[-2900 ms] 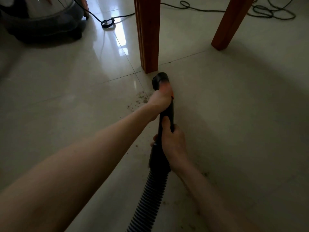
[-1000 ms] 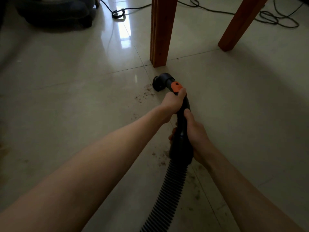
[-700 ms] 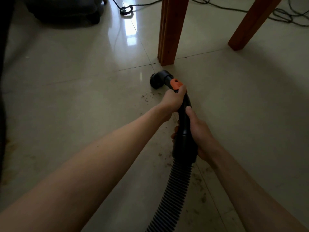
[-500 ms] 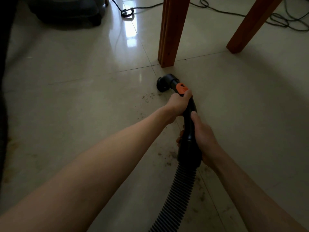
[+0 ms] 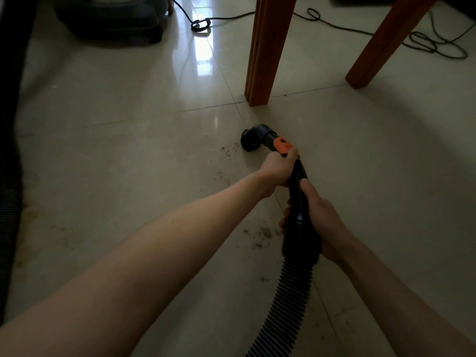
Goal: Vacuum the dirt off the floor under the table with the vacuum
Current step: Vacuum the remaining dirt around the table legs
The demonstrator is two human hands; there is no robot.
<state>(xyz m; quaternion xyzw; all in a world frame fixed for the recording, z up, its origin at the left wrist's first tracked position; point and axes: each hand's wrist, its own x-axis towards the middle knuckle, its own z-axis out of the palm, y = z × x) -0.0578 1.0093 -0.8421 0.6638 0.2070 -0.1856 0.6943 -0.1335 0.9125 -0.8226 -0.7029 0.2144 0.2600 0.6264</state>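
My left hand (image 5: 279, 167) grips the black vacuum handle (image 5: 297, 181) just below its orange button (image 5: 282, 145). My right hand (image 5: 319, 219) grips the same handle lower down, where the ribbed hose (image 5: 286, 305) joins it. The round nozzle (image 5: 253, 137) points left and down, close to the tiled floor. Brown dirt specks (image 5: 228, 149) lie just left of the nozzle. A second patch of dirt (image 5: 260, 234) lies beside the handle's lower end.
Two wooden table legs stand beyond the nozzle, the near leg (image 5: 265, 50) and the right leg (image 5: 381, 42). The vacuum canister (image 5: 113, 16) sits at the upper left, its dark cord (image 5: 360, 32) trailing across the floor behind. More hose (image 5: 7, 176) runs down the left edge.
The nozzle has drawn back from the near table leg toward me, and it turned to point left. Both hands kept their grip on the handle.
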